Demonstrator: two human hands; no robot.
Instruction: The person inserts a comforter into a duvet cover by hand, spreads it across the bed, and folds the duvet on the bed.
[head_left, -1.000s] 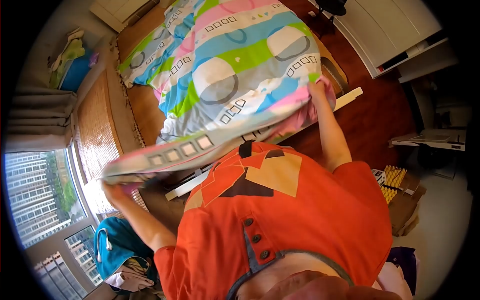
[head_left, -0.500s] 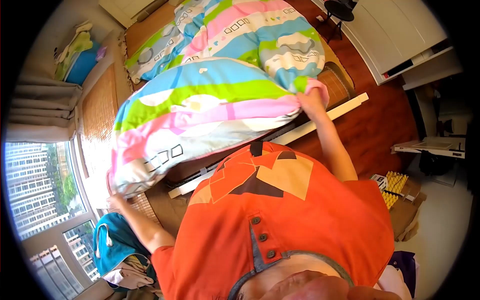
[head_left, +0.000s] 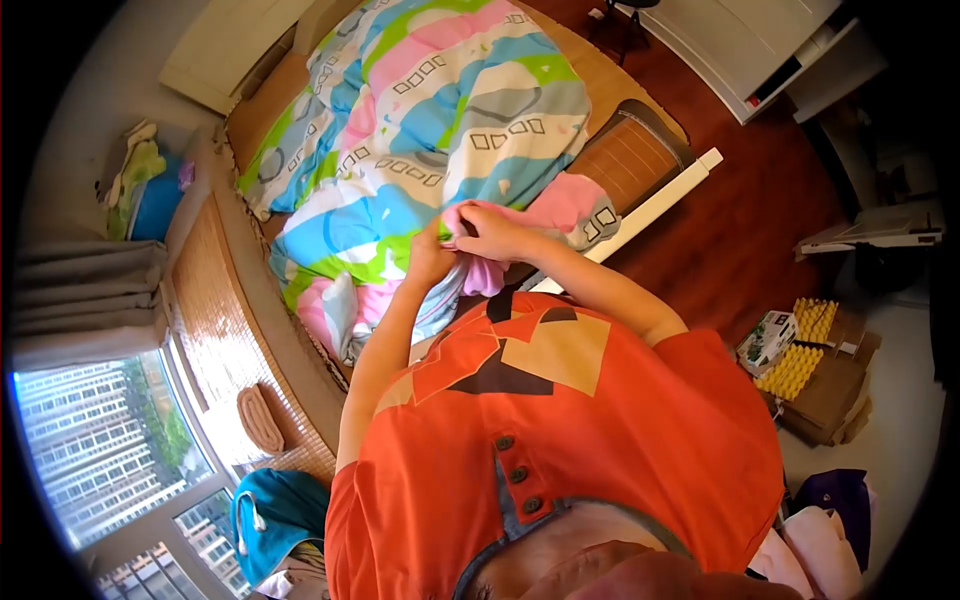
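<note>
A quilt (head_left: 400, 140) with white, blue, green and pink patterns lies rumpled over the bed. At its near edge my left hand (head_left: 432, 252) is closed on the fabric. Right beside it, nearly touching, my right hand (head_left: 490, 234) grips a pink part of the same edge with bent fingers. A pink and white fold spreads to the right of my hands, and the near left corner hangs loosely bunched. At the right, a brown mat (head_left: 630, 160) shows on the bed, next to a white bed rail (head_left: 650, 215).
A window (head_left: 110, 430) and a bamboo mat (head_left: 225, 310) are on the left, with a rolled brown item (head_left: 260, 420) and a teal garment (head_left: 275, 520) near them. Yellow trays (head_left: 790, 372) and cardboard (head_left: 825, 400) stand at the right. White cabinets (head_left: 735, 45) line the upper right.
My hands have come together from far apart at the quilt's two sides. The raised near edge has dropped and bunched at the middle, uncovering more of the brown mat.
</note>
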